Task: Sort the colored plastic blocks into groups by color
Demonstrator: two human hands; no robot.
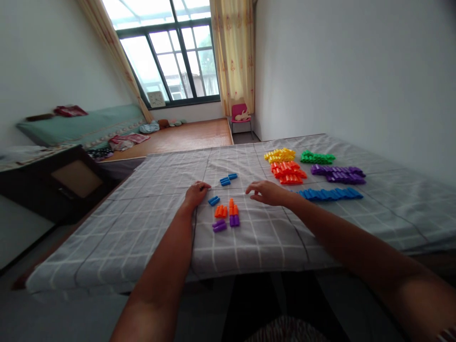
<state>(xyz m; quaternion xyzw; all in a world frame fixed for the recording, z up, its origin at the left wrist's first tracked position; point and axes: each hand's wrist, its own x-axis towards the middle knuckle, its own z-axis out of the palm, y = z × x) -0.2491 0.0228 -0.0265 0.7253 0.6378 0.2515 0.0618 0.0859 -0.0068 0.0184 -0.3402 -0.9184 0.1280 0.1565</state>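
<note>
My left hand (196, 194) rests on the grey checked cloth, its fingers loosely bent and a small dark gap showing between them. I see nothing held in it. Just to its right lies a pair of blue plastic pieces (214, 201). More blue pieces (228, 179) sit farther back between my hands. Fingers apart and curved, my right hand (263, 192) holds nothing and hangs over the cloth. Between and in front of my hands are orange pieces (221, 212), purple pieces (219, 225), and an orange-and-purple group (233, 213) standing side by side.
On the right are rows of yellow (280, 155), orange (288, 172), green (317, 157), purple (338, 173) and blue pieces (329, 194). The checked cloth (142, 228) covers the table. Beyond it are a wooden platform (199, 132) and a pink chair (239, 113).
</note>
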